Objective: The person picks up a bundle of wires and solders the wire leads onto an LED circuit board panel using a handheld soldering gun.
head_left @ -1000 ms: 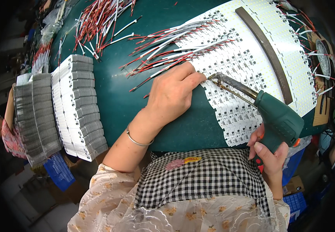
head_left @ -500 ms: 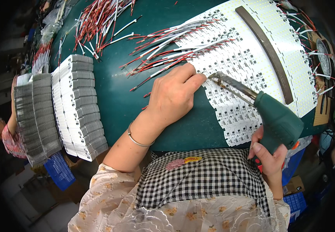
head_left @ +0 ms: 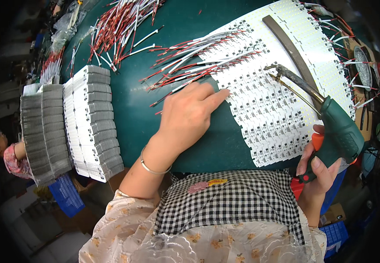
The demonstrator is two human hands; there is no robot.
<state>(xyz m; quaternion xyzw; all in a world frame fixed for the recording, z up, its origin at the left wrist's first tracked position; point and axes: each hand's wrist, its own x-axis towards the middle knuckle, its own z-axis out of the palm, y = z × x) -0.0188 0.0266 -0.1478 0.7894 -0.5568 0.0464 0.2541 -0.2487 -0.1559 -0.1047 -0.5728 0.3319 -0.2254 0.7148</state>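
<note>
My left hand [head_left: 187,111] is closed, its index finger reaching to the edge of the white LED boards [head_left: 268,118]. Its thumb and whatever lies under the fingers are hidden. A short red wire end [head_left: 159,112] sticks out beside it. Around the grip of a green soldering gun [head_left: 342,129] my right hand [head_left: 321,173] is closed. The gun's dark tip is raised over the boards, apart from my left hand. White-sleeved wires with red ends [head_left: 190,65] lie in a bundle, partly across the boards, just beyond my left hand.
A dark curved bar [head_left: 290,50] rests on the boards. Stacked white boards [head_left: 84,127] stand at the left, beside a grey stack [head_left: 47,131]. More red and white wires [head_left: 122,26] lie at the back of the green table [head_left: 133,122]. Another person [head_left: 14,158] is at far left.
The soldering gun has moved right and up off the board edge, away from my left hand. My left hand has shifted slightly left and down, its index finger now straighter.
</note>
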